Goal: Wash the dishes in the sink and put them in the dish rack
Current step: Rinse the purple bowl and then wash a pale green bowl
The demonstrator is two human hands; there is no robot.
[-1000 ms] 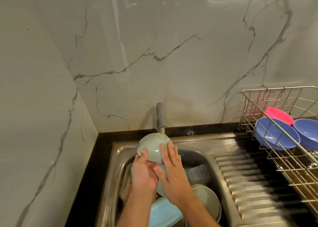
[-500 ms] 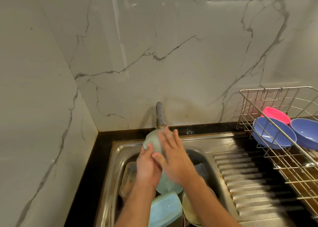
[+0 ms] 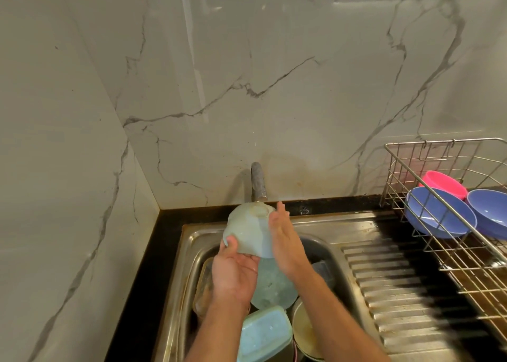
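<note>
Rinsing step: pale green bowl upturned under the tap, left hand pinching its rim, right hand flat against its side; next, across to the dish rack.

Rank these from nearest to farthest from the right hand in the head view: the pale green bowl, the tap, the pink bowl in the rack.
From the right hand:
1. Pale green bowl: touching the hand, on its left, bottom up under the spout.
2. Tap: just above the fingertips, against the back wall.
3. Pink bowl: far right, in the wire dish rack behind the blue bowls.
</note>
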